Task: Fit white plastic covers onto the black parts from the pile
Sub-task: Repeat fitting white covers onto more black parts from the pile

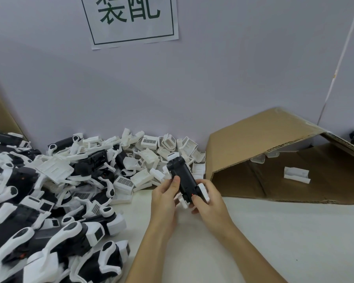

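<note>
Holding one black part (183, 178) up over the white table (274, 231) near the middle, with the left hand (165, 199) wrapped round its side, thumb pressed on top, and the right hand (207, 198) gripping its near end, where a white cover piece (204, 192) sits by a tiny red dot. Heaped at nine o'clock, a big pile (49, 201) of black parts and white plastic covers; lying at three o'clock, a tipped cardboard box (264, 139) with one white cover (296, 175) inside. Stuck on the wall at twelve o'clock, a paper sign (129, 19) reading 装配 in green.
</note>
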Tool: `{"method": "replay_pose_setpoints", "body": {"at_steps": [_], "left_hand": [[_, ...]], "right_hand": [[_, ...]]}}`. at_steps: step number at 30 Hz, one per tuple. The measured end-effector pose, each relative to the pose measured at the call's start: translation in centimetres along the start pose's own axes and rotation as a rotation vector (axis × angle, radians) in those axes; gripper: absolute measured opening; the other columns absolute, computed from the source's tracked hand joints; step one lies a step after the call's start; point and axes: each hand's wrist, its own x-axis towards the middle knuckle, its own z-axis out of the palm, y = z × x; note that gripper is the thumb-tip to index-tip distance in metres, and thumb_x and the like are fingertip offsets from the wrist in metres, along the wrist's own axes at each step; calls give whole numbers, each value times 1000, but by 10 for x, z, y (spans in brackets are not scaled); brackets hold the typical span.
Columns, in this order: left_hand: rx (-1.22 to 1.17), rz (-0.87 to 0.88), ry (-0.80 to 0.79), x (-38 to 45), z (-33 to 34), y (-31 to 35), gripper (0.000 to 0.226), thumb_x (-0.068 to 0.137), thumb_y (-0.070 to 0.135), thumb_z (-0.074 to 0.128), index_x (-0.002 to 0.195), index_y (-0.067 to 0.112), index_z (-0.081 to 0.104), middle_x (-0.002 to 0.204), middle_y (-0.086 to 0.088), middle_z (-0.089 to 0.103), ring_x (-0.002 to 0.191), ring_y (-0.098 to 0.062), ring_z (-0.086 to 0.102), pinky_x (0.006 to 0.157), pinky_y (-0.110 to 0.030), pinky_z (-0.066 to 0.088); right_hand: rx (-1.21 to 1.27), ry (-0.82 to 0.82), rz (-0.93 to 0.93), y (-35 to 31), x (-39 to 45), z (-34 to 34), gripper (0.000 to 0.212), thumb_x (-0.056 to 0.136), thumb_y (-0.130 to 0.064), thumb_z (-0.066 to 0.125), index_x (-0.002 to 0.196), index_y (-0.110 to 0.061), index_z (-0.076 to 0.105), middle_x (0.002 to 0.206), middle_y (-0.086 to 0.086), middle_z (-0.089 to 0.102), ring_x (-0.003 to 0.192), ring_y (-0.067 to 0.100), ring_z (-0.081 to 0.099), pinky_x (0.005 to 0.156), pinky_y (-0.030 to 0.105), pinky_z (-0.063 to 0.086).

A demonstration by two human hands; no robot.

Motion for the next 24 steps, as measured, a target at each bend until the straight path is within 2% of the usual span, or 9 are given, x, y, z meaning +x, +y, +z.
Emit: {"method": "replay_pose_setpoints", "body": {"at_steps": [2, 4, 8, 11, 13, 15, 17, 21, 24], "left_hand": [[48, 10, 24, 1, -2, 0, 25, 96, 29, 62, 90, 14, 81, 96, -8, 78, 97, -19, 74, 82, -31, 53], [41, 8, 36, 1, -2, 1, 31, 94, 37, 63, 92, 11, 81, 97, -10, 78, 99, -22, 74, 92, -39, 51], [-7, -33, -2, -1, -3, 6, 50, 71, 57, 72, 81, 9, 79, 86, -12, 75, 81, -22, 72, 71, -31, 55], [-54, -53, 66, 0, -4, 10, 41, 85, 46, 70, 90, 7, 76, 95, -18, 75, 89, -29, 71, 86, -43, 55], [-98, -76, 155, 2, -4, 11, 28, 96, 32, 60, 96, 7, 72, 91, -15, 75, 85, -28, 71, 85, -44, 56], [-196, -121, 153, 2, -2, 12, 25, 99, 28, 52, 93, 10, 68, 77, -10, 74, 65, -21, 70, 63, -32, 56], [-272, -166, 132, 0, -1, 15, 27, 100, 31, 48, 90, 13, 66, 68, -5, 72, 53, -17, 65, 52, -27, 46], [-410, -144, 128, -3, 0, 17, 30, 100, 30, 47, 90, 11, 67, 64, -6, 69, 51, -18, 64, 48, -23, 49], [-588, -130, 157, -4, -5, 18, 35, 101, 34, 44, 99, 10, 69, 76, -10, 70, 62, -21, 69, 57, -29, 56]], "right_hand": [[-24, 120, -84, 3, 1, 0, 36, 92, 3, 59, 111, -27, 59, 101, -4, 69, 83, 14, 67, 68, 27, 57], [-126, 185, -192, 6, 1, 1, 43, 88, 6, 65, 114, -28, 59, 109, -6, 65, 96, 13, 65, 77, 24, 55], [-478, 146, -522, 7, -2, 2, 46, 78, 6, 68, 112, -25, 63, 111, -9, 53, 106, 8, 56, 87, 14, 46], [-628, 70, -674, 5, -6, 7, 44, 78, 1, 64, 113, -26, 61, 111, -7, 52, 108, 9, 53, 91, 12, 42], [-556, 75, -659, 3, -9, 11, 43, 78, -1, 57, 116, -23, 57, 111, -7, 55, 108, 9, 54, 89, 13, 41], [-444, 142, -601, 2, -9, 10, 40, 78, -4, 52, 113, -22, 56, 108, -8, 57, 104, 12, 56, 85, 12, 40], [-357, 208, -507, 3, -8, 7, 39, 77, -6, 50, 108, -30, 56, 102, -15, 58, 101, 13, 57, 79, 14, 42], [-265, 240, -323, 7, -3, 4, 37, 79, -9, 49, 99, -39, 57, 94, -17, 60, 93, 8, 58, 69, 13, 44], [-283, 205, -198, 13, 2, 2, 42, 87, 2, 52, 96, -39, 59, 87, -8, 61, 79, 4, 58, 61, 14, 44]]}}
